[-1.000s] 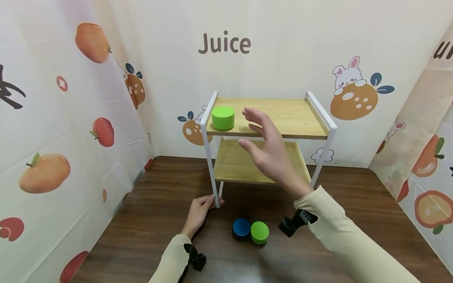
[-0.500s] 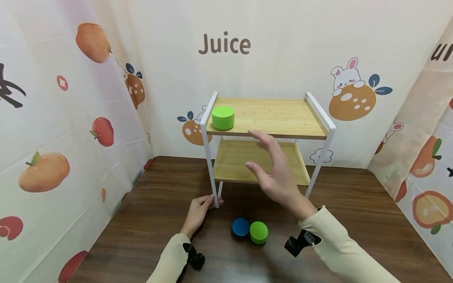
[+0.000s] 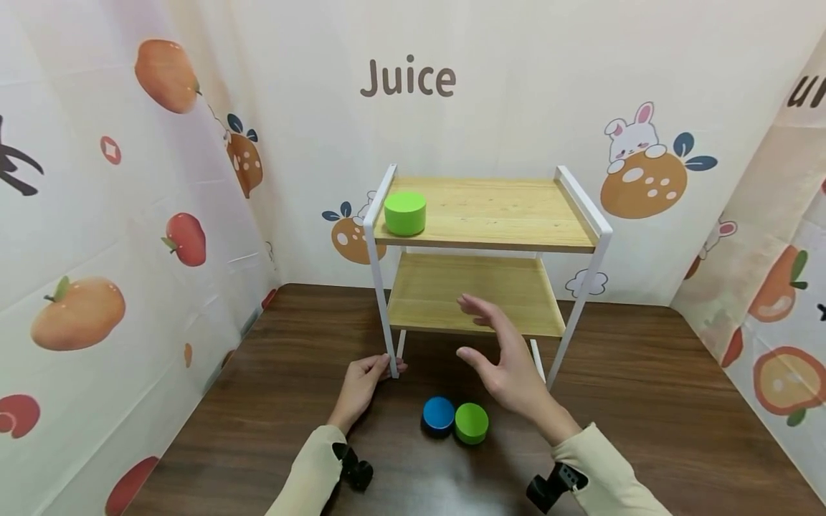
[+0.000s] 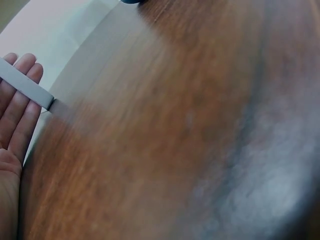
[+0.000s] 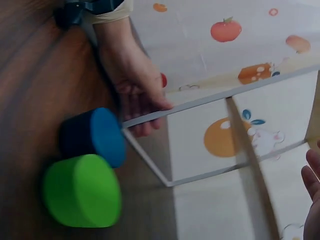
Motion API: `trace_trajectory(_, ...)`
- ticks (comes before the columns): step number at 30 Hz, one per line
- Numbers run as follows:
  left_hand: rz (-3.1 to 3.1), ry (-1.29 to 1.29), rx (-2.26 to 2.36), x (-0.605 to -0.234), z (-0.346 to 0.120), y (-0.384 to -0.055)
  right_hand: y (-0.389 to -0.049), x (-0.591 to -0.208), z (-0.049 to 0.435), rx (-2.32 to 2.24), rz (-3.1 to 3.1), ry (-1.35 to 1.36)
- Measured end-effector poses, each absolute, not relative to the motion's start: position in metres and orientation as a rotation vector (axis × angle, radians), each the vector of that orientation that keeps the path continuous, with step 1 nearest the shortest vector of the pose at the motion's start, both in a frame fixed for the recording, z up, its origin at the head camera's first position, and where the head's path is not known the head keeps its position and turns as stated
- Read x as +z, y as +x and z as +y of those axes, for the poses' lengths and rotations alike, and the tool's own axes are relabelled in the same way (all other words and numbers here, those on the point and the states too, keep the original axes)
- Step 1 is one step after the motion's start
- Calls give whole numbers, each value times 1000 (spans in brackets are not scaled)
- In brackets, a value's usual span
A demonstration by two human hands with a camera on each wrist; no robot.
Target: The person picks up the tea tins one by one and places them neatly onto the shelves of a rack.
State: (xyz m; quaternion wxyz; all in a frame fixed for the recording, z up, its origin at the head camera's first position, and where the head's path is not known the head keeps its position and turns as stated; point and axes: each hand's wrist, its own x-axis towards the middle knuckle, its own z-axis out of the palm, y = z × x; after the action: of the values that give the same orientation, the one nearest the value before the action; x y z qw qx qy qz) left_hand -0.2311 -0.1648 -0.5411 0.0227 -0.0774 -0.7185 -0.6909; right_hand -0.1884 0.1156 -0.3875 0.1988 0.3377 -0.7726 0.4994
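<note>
A two-tier shelf [image 3: 503,208] with wooden boards and a white frame stands on the table. My left hand [image 3: 358,387] grips the foot of its front left leg [image 4: 26,86] between thumb and fingers; in the left wrist view the fingers lie behind the leg. A green cylinder [image 3: 405,213] rests at the left end of the upper board. My right hand [image 3: 513,373] hovers in front of the lower board, fingers and thumb spread apart, holding nothing. On the table before the shelf, a blue cylinder [image 3: 439,413] and another green cylinder [image 3: 472,423] stand side by side.
The dark wooden table [image 3: 271,430] extends around the shelf. Behind and on both sides hang pale curtains [image 3: 503,86] printed with fruit and rabbits. The lower board [image 3: 426,287] sits under the upper one, between the white legs.
My right hand has come down and back from beside the green cylinder on the upper board to in front of the lower board. The left hand keeps its grip on the leg.
</note>
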Motion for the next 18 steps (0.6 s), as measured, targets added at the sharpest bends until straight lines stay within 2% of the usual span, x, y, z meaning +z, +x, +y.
trace_trajectory(18,-2237,-230,-2121,-540,-163,-230,-161,-484,132,1513,-2221,785)
